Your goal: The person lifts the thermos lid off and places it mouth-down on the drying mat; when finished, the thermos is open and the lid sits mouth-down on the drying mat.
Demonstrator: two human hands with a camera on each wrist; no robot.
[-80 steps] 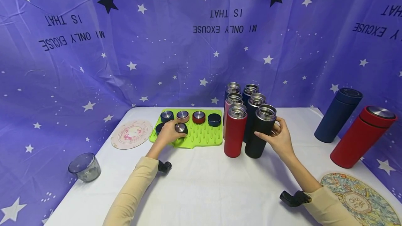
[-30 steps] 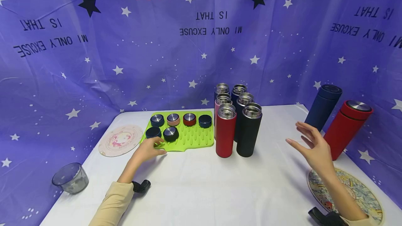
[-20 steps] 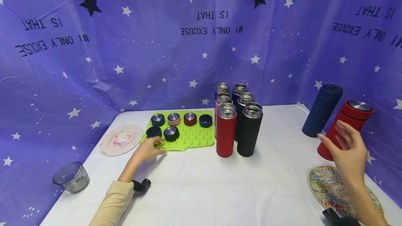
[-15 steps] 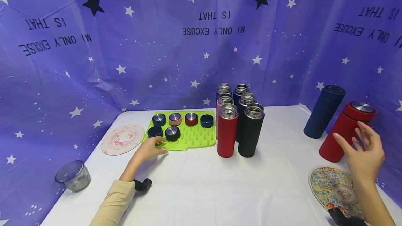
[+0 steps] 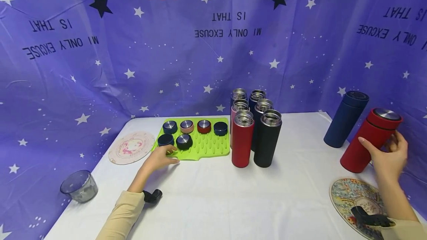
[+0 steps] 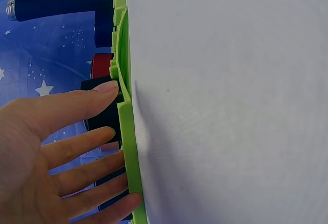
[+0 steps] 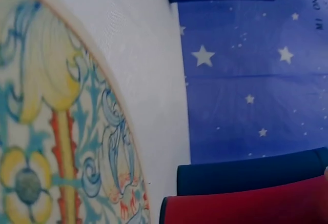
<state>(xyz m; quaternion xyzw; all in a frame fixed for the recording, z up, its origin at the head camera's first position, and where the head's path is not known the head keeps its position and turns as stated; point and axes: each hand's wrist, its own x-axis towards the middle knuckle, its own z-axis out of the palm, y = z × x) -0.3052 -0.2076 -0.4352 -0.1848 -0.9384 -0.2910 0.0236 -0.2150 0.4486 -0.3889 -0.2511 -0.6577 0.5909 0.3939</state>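
Note:
At the far right my right hand [image 5: 390,155] is around a capped red thermos [image 5: 365,143], thumb across its front and fingers behind its right side. The thermos stands upright with a steel-topped lid. In the right wrist view only its lower body [image 7: 246,203] shows. My left hand [image 5: 160,157] lies with loosely spread fingers at the front edge of a green silicone mat [image 5: 213,147], holding nothing. Its fingertips [image 6: 117,160] reach the mat's rim in the left wrist view. Closest to it are a dark blue lid [image 5: 165,140] and a black lid [image 5: 184,142].
Several uncapped thermoses stand grouped mid-table, with a red bottle [image 5: 242,140] and a black bottle [image 5: 268,140] in front. A capped blue thermos [image 5: 347,119] stands beside the held one. A patterned round mat [image 5: 353,195], a pink coaster [image 5: 131,148] and a glass cup [image 5: 80,186] lie around.
My right hand has left the black uncapped bottle, moved right and closed around the capped red thermos. My left hand has drawn back from the black lid to the mat's front edge.

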